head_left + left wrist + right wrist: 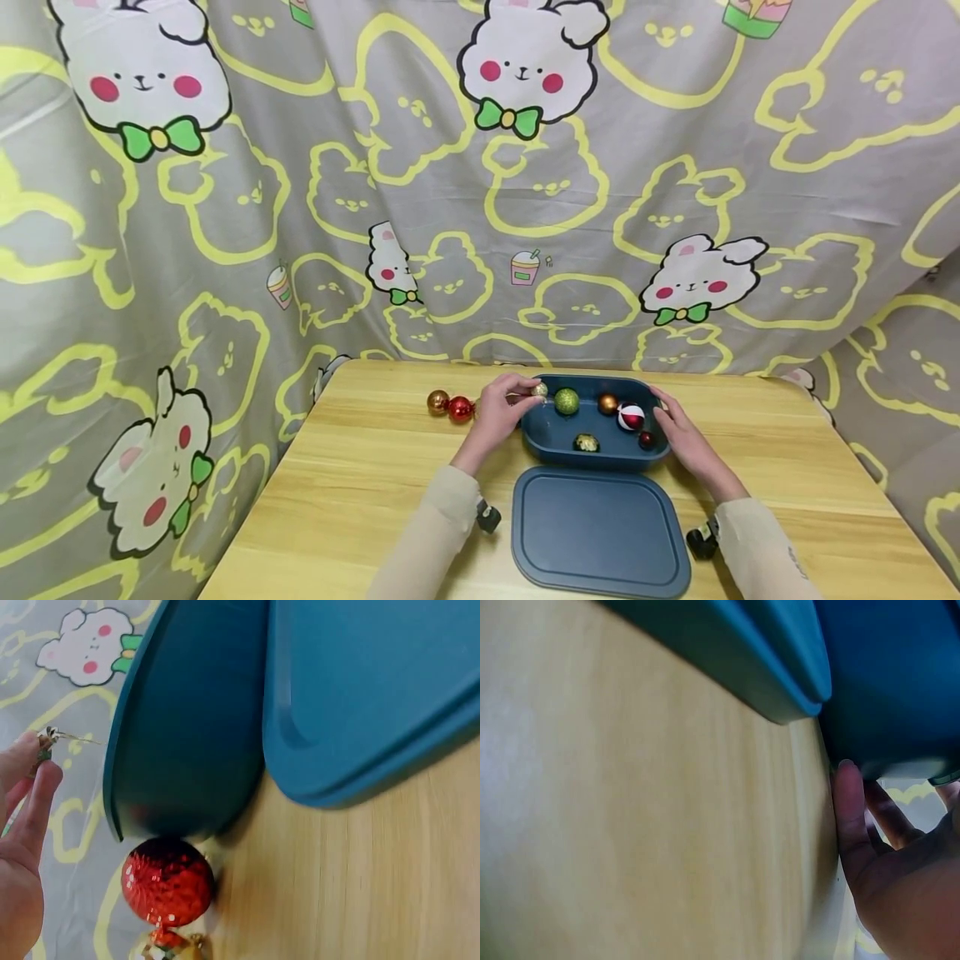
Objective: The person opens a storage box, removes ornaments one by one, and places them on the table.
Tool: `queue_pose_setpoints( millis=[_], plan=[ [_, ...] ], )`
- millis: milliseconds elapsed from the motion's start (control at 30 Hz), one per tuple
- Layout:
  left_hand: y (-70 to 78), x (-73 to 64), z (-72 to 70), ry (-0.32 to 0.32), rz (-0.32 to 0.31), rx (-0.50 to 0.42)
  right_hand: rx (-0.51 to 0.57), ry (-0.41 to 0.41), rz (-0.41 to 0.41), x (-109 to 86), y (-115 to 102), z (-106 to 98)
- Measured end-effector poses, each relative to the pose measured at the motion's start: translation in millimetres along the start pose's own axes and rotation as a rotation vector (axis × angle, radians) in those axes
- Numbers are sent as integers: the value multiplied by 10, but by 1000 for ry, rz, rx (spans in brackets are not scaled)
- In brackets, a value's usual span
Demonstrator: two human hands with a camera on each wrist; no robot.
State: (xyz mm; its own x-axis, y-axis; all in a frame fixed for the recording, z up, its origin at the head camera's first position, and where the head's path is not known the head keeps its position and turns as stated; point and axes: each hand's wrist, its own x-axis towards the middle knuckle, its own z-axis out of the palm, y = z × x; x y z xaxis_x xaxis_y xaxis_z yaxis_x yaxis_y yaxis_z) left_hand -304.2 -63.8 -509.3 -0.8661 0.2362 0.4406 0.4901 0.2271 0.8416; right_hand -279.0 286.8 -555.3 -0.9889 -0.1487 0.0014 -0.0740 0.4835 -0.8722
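Observation:
My left hand (501, 412) pinches a small gold ball ornament (540, 389) between thumb and fingertips, over the left end of a dark blue rectangular box (551, 457). In the left wrist view its metal cap and a thread (79, 739) show. Inside the box lie a green glitter ball (566, 402), a copper ball (607, 404), a red-and-white ball (631, 417), a small dark red ball (647, 440) and a black-and-gold ball (587, 442). My right hand (686, 437) rests against the box's right end, fingers extended along the outer wall and rim.
Left of the box, a copper ball (438, 402) and a shiny red ball (461, 408) lie on the wooden table (337, 483), with another partly hidden behind my left hand. The blue lid (600, 529) lies flat before the box. A patterned curtain (450, 192) hangs behind.

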Motion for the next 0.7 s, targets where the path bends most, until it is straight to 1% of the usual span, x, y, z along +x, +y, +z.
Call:
queue_pose_setpoints(
  millis=[100,200,433,700],
  plan=[
    [-26,-26,-75,0,8,6,6,4,0,3,-3,4],
    [-66,-53,-159,6,3,16,13,2,-1,6,-9,5],
    [-126,-102,-372,53,-26,62,19,2,-3,10,-3,8],
    [-176,-172,-613,102,-36,57,12,5,-7,14,1,0]
  ],
)
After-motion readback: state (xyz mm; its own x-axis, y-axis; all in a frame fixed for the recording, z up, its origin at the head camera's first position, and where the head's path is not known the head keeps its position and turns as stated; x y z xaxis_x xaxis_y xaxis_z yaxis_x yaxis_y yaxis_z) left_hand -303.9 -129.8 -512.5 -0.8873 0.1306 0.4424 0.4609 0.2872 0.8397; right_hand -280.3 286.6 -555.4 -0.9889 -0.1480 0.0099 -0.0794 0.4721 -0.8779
